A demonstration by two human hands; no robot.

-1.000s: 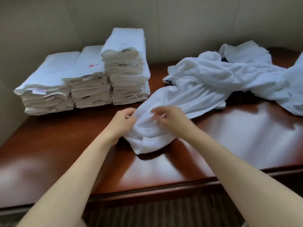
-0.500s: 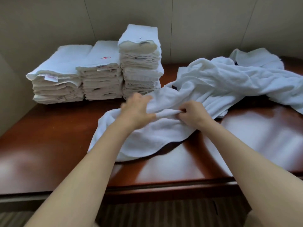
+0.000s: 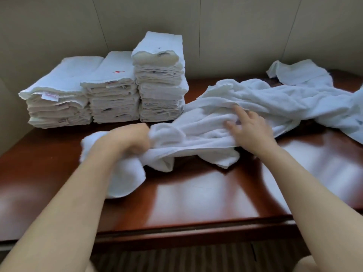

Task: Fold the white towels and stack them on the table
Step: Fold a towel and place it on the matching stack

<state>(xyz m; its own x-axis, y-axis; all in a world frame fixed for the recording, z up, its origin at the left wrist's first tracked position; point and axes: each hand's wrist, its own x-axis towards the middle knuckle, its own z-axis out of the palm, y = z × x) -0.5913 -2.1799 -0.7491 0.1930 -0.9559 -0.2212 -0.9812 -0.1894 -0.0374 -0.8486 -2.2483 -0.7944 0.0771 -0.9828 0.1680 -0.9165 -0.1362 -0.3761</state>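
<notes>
I see the glossy reddish-brown wooden table carrying a loose heap of rumpled white towels at far right and three stacks of folded white towels at far left; their small labels are too blurred to read. My left hand grips one white towel; my right hand rests spread on it.

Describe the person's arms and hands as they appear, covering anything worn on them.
Both forearms are bare, with no sleeves in view. The left hand and right hand show no gloves, rings, watch or bracelets. The left hand is blurred, so small details there cannot be told.
</notes>
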